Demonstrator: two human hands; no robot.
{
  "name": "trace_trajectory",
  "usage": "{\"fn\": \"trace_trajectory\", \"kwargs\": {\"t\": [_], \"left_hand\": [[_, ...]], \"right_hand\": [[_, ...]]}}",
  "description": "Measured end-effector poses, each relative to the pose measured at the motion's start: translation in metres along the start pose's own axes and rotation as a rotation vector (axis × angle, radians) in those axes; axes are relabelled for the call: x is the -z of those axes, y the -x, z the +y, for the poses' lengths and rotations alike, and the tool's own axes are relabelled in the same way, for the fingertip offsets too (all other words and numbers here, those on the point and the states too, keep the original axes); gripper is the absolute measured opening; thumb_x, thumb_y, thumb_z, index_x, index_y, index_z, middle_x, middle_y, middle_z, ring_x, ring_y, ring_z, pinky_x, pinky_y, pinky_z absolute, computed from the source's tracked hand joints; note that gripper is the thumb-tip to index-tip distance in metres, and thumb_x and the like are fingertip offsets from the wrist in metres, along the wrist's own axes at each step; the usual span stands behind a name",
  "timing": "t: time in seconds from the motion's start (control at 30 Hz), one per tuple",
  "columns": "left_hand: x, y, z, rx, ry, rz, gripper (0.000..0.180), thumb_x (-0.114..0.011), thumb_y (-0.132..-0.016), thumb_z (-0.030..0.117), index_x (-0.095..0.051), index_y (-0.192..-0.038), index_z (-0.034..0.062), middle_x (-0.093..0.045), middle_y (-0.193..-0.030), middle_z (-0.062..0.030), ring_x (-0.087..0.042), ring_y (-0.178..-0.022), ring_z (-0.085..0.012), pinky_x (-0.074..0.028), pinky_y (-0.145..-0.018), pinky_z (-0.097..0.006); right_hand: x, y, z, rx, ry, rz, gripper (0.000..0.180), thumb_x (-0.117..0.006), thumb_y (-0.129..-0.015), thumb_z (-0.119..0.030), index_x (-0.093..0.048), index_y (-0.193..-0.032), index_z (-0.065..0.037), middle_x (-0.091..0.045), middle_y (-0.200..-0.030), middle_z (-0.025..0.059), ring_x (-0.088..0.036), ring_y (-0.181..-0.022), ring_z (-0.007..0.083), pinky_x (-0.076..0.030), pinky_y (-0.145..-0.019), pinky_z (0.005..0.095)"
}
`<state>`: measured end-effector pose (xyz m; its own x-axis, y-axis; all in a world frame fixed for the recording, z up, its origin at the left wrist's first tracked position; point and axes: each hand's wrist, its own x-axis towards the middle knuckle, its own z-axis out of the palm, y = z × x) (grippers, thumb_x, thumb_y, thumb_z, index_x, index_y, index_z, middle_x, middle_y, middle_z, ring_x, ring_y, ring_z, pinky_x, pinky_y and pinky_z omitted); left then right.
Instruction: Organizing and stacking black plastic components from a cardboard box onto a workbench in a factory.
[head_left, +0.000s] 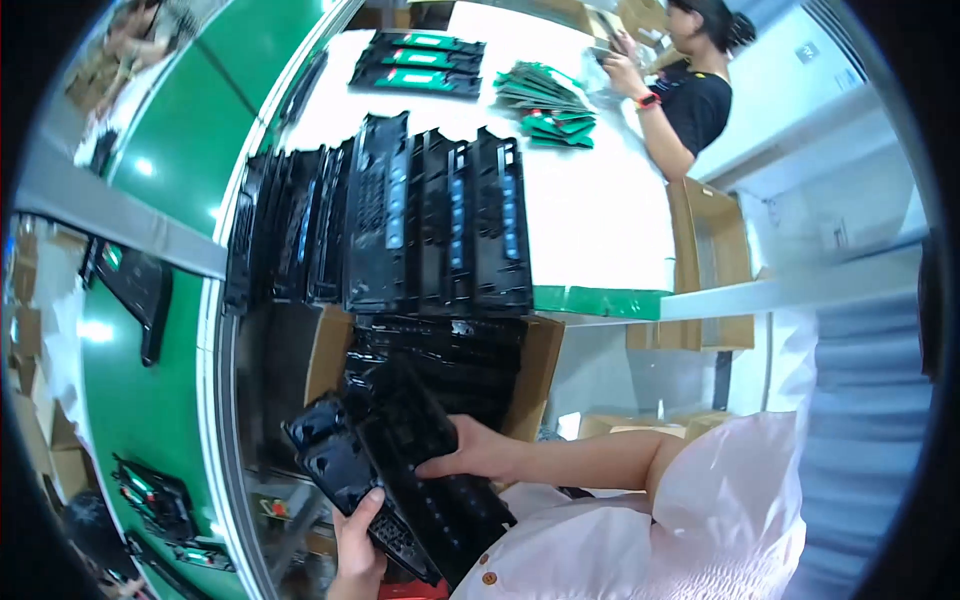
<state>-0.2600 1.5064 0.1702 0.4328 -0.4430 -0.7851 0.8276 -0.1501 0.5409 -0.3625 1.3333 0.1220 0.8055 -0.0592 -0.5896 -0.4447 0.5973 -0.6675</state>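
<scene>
Two long black plastic panels are in my hands, side by side and tilted over an open cardboard box. My left hand (358, 540) grips the left panel (335, 462) near its lower end, thumb on top. My right hand (478, 450) is closed on the edge of the right panel (425, 480), its thumb across the face. The panels overlap, so where they touch is hidden. Similar black panels (450, 345) lie in the cardboard box (540, 372) behind them. On the bench edge above, a row of black panels (378, 220) stands close together.
The white bench top (600, 210) has a green front edge. Black-and-green parts (418, 78) and a pile of green packets (545, 95) lie farther back. At the back right is a co-worker (690, 95). A green conveyor (140, 400) runs along the left behind a metal rail.
</scene>
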Motion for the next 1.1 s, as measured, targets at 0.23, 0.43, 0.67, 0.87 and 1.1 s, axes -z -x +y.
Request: {"fn": "trace_trajectory", "kwargs": {"t": [0.23,0.43,0.67,0.87,1.1], "left_hand": [[-0.194,-0.042,0.066,-0.058,-0.375,-0.45,0.051,-0.069,-0.077,0.018,-0.045,-0.121,0.0076,-0.06,-0.105,-0.0092,-0.06,-0.095,-0.0196,-0.049,-0.083,-0.034],[-0.329,-0.173,0.055,-0.008,-0.728,-0.5,0.034,-0.066,-0.078,0.034,-0.063,-0.097,0.0063,-0.066,-0.087,-0.0087,-0.065,-0.077,-0.0182,-0.053,-0.067,-0.032],[-0.362,-0.207,0.038,-0.368,-1.34,-0.221,0.094,-0.065,-0.069,0.056,-0.033,-0.131,-0.0074,-0.056,-0.114,-0.0239,-0.059,-0.099,-0.0343,-0.048,-0.081,-0.046],[-0.37,-0.184,0.04,-0.875,-1.994,0.11,0.078,-0.051,-0.075,0.066,-0.055,-0.106,-0.006,-0.064,-0.091,-0.0244,-0.061,-0.091,-0.0388,-0.049,-0.08,-0.042],[-0.355,-0.183,0.032,-1.137,-1.815,0.197,0.063,-0.053,-0.083,0.047,-0.037,-0.121,-0.0007,-0.057,-0.102,-0.0259,-0.057,-0.094,-0.04,-0.049,-0.076,-0.046]], "right_hand": [[0.095,0.1,-0.119,0.381,-0.189,0.318,0.032,-0.072,-0.07,-0.008,-0.063,-0.1,-0.001,-0.066,-0.088,0.0062,-0.063,-0.078,0.0155,-0.051,-0.075,0.0295],[0.253,0.061,-0.13,0.506,-0.346,0.326,0.023,-0.066,-0.074,-0.009,-0.064,-0.095,0.001,-0.066,-0.084,0.0092,-0.065,-0.072,0.0173,-0.054,-0.068,0.028],[0.312,0.033,-0.111,0.487,-0.349,0.452,0.023,-0.069,-0.068,-0.007,-0.063,-0.089,0.001,-0.066,-0.078,0.0092,-0.065,-0.064,0.0172,-0.055,-0.06,0.0293],[0.324,0.023,-0.113,0.641,0.069,0.679,0.039,-0.071,-0.068,-0.011,-0.055,-0.102,0.0,-0.062,-0.089,0.0086,-0.06,-0.079,0.0159,-0.05,-0.072,0.0287],[0.344,0.001,-0.105,0.664,0.314,1.009,0.062,-0.071,-0.068,-0.025,-0.045,-0.117,0.003,-0.06,-0.104,0.0181,-0.059,-0.097,0.0283,-0.044,-0.088,0.0344]]}}
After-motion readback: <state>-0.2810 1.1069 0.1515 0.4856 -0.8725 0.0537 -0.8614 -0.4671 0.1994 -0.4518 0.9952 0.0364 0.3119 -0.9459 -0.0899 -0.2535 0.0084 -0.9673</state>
